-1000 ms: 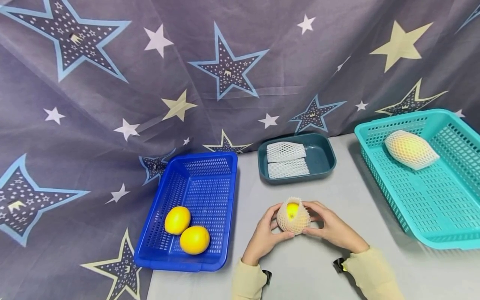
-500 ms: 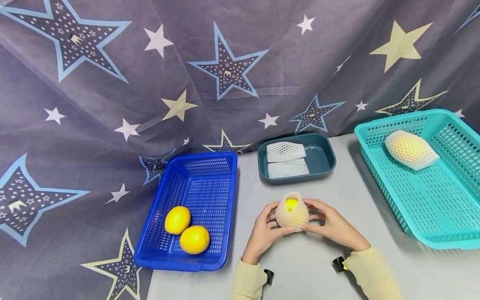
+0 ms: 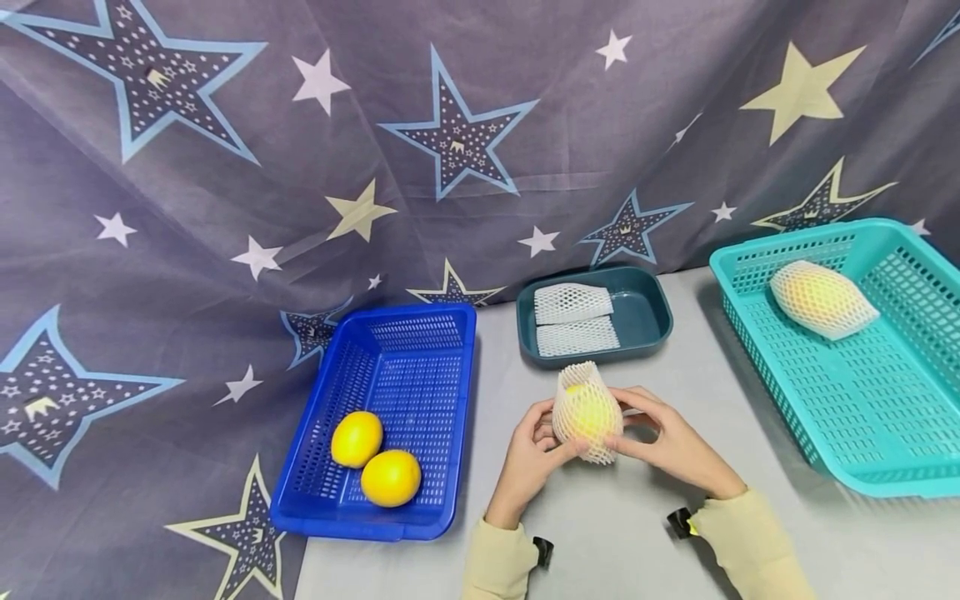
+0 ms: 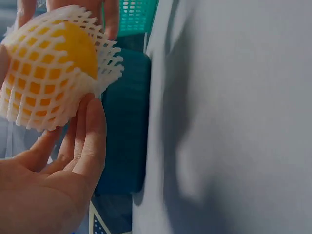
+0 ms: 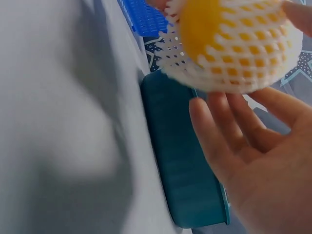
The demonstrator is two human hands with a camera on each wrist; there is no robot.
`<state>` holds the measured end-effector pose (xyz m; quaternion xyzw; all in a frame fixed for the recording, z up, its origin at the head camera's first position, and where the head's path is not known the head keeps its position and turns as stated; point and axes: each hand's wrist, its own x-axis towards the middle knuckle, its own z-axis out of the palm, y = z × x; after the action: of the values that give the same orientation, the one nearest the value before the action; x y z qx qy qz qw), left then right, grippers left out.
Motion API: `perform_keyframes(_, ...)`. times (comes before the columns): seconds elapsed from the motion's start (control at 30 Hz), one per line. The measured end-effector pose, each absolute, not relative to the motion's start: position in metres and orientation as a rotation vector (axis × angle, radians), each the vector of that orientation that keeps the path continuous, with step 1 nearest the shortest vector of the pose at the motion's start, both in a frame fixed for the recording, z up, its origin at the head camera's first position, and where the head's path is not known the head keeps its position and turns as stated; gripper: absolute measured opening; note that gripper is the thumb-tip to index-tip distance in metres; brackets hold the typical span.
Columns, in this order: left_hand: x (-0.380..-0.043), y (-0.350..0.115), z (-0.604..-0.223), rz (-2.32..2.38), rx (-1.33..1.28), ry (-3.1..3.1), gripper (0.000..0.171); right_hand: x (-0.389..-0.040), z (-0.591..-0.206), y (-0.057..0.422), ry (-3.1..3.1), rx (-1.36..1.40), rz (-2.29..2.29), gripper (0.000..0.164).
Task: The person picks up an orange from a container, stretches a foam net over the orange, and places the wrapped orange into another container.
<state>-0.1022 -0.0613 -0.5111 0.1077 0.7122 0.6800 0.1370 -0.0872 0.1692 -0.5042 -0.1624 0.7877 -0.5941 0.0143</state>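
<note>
Between both hands, off the table, is a round yellow-orange fruit (image 3: 590, 417) in a white foam net sleeve. My left hand (image 3: 522, 462) grips its left side, with the thumb across the front and fingers curled behind. On the other side my right hand (image 3: 671, 446) holds it the same way. The net's loose end (image 3: 576, 377) stands up past the fruit at the far side. In the left wrist view a bare patch of the fruit (image 4: 80, 48) shows through the net's opening, and several fingertips of the left hand (image 4: 53, 195) press the mesh from below.
A blue basket (image 3: 300, 492) with two yellow fruits (image 3: 391, 478) stands at left. Behind the hands, a dark teal tray (image 3: 645, 312) holds two flat foam nets (image 3: 573, 303). At right, a turquoise basket (image 3: 855, 425) contains a netted fruit (image 3: 822, 300). A star-print cloth (image 3: 487, 75) hangs behind.
The netted fruit has risen a little and tilted, so its open end now points away, toward the tray. The net covers more of the fruit's near side. Both hands keep hold of it.
</note>
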Motion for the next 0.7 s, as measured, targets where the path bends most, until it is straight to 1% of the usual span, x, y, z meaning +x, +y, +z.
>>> perform_keyframes(0.13, -0.1, -0.055, -0.51, 2.001, 0.276, 1.991, 0.058, -0.087, -0.505, 0.168, 2.455, -0.424, -1.865, 0.057)
perform_keyframes(0.37, -0.098, -0.042, -0.512, 2.038, 0.205, 1.975, 0.048, -0.087, -0.506, 0.165, 2.268, -0.341, -1.975, 0.064)
perform_keyframes(0.53, -0.099, -0.035, -0.509, 2.01, 0.18, 2.07, 0.041, -0.086, -0.504, 0.166, 2.31, -0.289, -1.989, 0.06)
perform_keyframes(0.7, -0.101, -0.027, -0.504, 2.023, 0.172, 2.079, 0.042, -0.086, -0.5, 0.17, 2.311, -0.262, -2.024, 0.057)
